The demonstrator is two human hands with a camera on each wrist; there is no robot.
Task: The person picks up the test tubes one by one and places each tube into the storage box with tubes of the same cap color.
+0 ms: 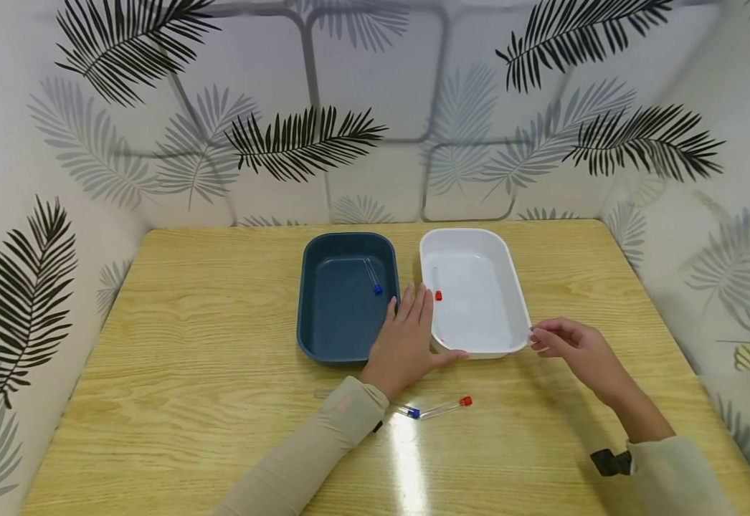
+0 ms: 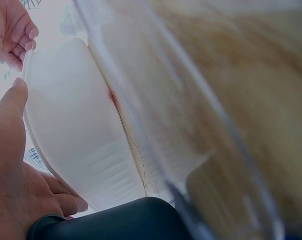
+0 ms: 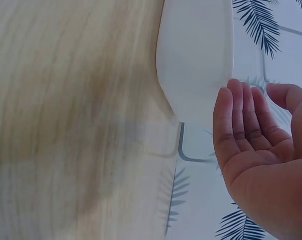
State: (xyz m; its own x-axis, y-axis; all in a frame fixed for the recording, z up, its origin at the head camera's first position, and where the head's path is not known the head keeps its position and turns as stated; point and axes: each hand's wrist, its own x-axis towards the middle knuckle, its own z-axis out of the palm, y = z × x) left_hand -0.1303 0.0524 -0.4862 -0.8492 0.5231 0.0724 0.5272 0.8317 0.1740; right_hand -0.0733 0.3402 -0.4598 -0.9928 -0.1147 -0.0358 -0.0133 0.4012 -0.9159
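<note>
My left hand spreads across the neighbouring rims of a dark blue tray and a white tray, its thumb along the white tray's front edge. At that tray's right front corner, the fingertips of my right hand touch the rim; the right wrist view shows fairly straight fingers and the thumb apart. One clear tube with a blue cap lies in the blue tray, and one with a red cap in the white tray.
On the wooden table, in front of the trays, lie a blue-capped tube and a red-capped tube, partly behind the left sleeve. Leaf-patterned cloth surrounds the table's back and sides. Blurred clear plastic crosses the left wrist view.
</note>
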